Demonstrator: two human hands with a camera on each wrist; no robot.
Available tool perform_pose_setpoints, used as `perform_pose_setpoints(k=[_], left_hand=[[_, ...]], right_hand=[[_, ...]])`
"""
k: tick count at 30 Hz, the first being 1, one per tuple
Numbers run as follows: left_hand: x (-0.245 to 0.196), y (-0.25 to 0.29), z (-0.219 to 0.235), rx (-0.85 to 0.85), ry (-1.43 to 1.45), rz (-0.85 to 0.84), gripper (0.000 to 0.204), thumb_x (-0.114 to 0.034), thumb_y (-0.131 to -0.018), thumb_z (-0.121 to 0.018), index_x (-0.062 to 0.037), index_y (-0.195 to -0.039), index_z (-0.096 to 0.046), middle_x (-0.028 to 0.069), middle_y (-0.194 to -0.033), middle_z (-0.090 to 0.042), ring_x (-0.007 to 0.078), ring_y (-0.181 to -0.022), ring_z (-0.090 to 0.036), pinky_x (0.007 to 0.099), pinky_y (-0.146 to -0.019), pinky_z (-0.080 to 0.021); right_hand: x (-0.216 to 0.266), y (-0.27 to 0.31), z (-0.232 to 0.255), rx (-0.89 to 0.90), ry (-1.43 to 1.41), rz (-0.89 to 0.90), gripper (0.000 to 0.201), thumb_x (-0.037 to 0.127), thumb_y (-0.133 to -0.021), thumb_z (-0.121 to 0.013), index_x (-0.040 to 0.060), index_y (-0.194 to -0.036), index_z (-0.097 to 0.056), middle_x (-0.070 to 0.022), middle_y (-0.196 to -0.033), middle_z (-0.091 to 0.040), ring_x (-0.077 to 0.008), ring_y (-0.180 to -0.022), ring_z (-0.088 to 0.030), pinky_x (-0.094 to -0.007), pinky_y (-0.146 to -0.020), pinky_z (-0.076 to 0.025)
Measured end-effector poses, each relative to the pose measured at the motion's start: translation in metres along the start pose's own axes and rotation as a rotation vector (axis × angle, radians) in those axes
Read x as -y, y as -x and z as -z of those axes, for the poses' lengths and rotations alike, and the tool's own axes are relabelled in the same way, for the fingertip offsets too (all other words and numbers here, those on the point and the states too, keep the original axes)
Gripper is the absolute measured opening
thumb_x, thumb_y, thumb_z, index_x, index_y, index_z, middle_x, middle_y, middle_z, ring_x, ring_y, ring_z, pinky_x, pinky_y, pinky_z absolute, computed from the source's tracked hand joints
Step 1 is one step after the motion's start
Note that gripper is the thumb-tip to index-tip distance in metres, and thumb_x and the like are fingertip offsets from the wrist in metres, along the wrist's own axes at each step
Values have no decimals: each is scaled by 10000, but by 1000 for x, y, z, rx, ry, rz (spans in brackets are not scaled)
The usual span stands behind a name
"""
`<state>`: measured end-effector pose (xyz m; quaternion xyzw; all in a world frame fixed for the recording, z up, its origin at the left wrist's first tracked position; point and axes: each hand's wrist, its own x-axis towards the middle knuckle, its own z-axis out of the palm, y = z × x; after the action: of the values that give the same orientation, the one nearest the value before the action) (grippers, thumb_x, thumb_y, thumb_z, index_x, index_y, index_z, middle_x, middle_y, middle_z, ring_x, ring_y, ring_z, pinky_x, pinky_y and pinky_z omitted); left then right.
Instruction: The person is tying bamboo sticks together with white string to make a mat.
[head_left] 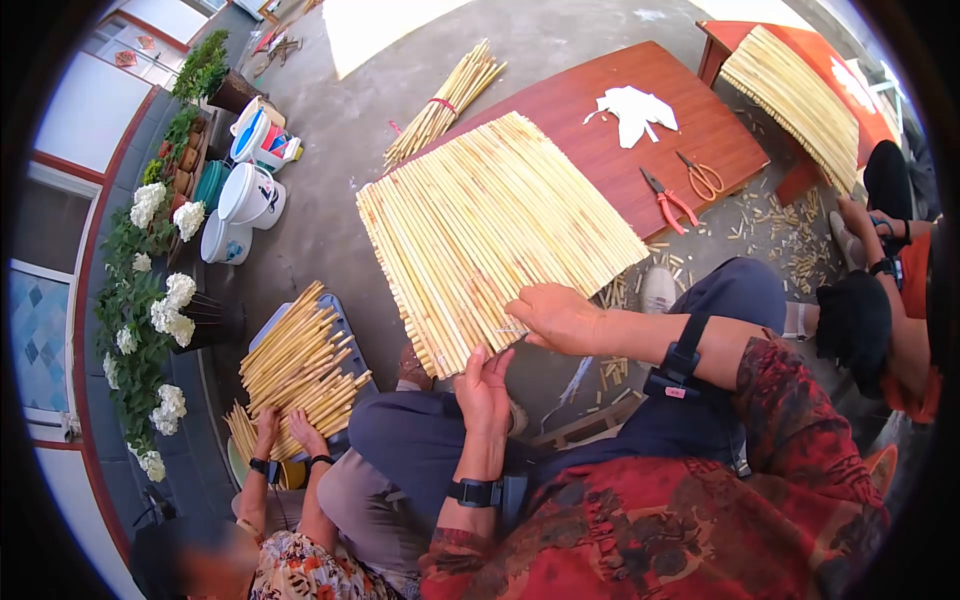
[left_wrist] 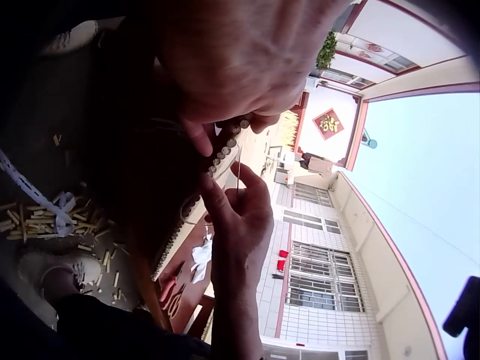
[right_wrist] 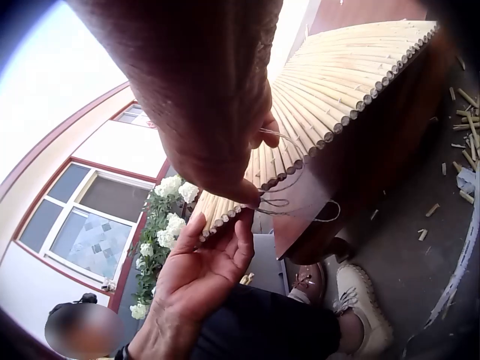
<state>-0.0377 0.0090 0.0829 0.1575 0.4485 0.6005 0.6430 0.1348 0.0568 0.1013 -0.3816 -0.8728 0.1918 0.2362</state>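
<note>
A pale mat of stalks [head_left: 490, 220] laid side by side and bound with string spans the knees and the low red-brown table [head_left: 660, 95]. At its near corner my left hand [head_left: 484, 392] grips the edge, thumb on one face and fingers on the other. My right hand [head_left: 558, 318] is close beside it, over the same edge. In the right wrist view, thin string [right_wrist: 326, 217] runs from between its thumb and fingers and loops below the cut stalk ends [right_wrist: 328, 138]. Part of the left fingers is hidden under the mat.
Red-handled pliers [head_left: 668, 203], scissors [head_left: 704, 180] and white paper [head_left: 632, 114] lie on the table. On the left, another person's hands [head_left: 306, 434] touch stalks [head_left: 300, 350] in a tray. Buckets [head_left: 250, 195] and flowers stand beyond; at right, a person holds another mat [head_left: 795, 100].
</note>
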Motion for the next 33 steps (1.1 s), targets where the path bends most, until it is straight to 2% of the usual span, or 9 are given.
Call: perform_pose_setpoints(k=[2, 4, 6, 8, 14, 17, 21, 23, 33], left_hand=[[-9, 14, 1, 2, -110, -52, 361, -51, -807, -501, 31, -1141, -394, 133, -1053, -521, 239, -869, -571, 357, -701, -506], [-17, 26, -5, -10, -134, -69, 353, -49, -806, -499, 37, -1133, -399, 138, -1046, -523, 230, -851, -576, 339, -679, -512], [-23, 35, -8, 13, -161, -84, 338, -49, -808, -494, 37, -1124, -407, 136, -1044, -525, 223, -847, -576, 336, -680, -511], [-24, 38, -6, 27, -187, -106, 329, -48, -810, -492, 38, -1117, -413, 133, -1040, -527, 216, -849, -574, 334, -680, -510], [-18, 45, 15, 59, -274, -18, 367, -67, -807, -488, 16, -1155, -405, 129, -1080, -519, 234, -914, -557, 361, -733, -498], [-18, 46, 20, 62, -253, 15, 380, -69, -804, -496, 10, -1163, -400, 129, -1092, -511, 237, -939, -546, 368, -748, -493], [-16, 45, 25, 80, -224, 49, 390, -76, -804, -502, -4, -1171, -393, 123, -1101, -503, 233, -955, -536, 368, -755, -492], [-15, 44, 28, 82, -213, 68, 391, -80, -805, -504, -8, -1172, -391, 120, -1101, -502, 230, -956, -534, 369, -756, -492], [-21, 46, 20, 101, -190, 59, 386, -107, -819, -497, -8, -1176, -386, 114, -1101, -502, 219, -956, -534, 370, -774, -483]], right_hand=[[8, 3, -3, -2, -3, 20, 379, 140, -615, -678, 11, -898, -460, -145, -786, -514, -315, -759, -538, -377, -663, -434], [16, 8, -3, 62, -33, 31, 544, 152, -611, -687, 19, -1067, -422, -121, -794, -498, -307, -753, -529, -377, -651, -424], [23, 9, -2, 56, -39, 39, 601, 166, -593, -703, 4, -1086, -399, -123, -772, -497, -304, -736, -534, -382, -634, -423], [28, 10, 0, -13, 41, 99, 512, 156, -618, -659, 5, -1045, -419, -113, -737, -497, -277, -699, -546, -379, -584, -429], [33, 20, -21, -36, 172, 151, 261, 137, -691, -510, 27, -919, -445, -80, -624, -494, -232, -534, -548, -346, -440, -425], [34, 20, -18, 22, 120, 163, 235, 134, -681, -523, 3, -858, -443, -110, -651, -535, -261, -563, -577, -355, -447, -452], [31, 19, -22, 48, 87, 145, 238, 126, -673, -531, 4, -857, -443, -108, -652, -535, -258, -568, -578, -353, -450, -454], [30, 19, -28, 13, 133, 158, 265, 149, -688, -515, 30, -918, -458, -70, -610, -492, -220, -532, -551, -334, -436, -430], [35, 11, -20, 33, 214, 142, 334, 163, -673, -520, 22, -971, -464, -43, -606, -469, -174, -512, -518, -293, -411, -411]])
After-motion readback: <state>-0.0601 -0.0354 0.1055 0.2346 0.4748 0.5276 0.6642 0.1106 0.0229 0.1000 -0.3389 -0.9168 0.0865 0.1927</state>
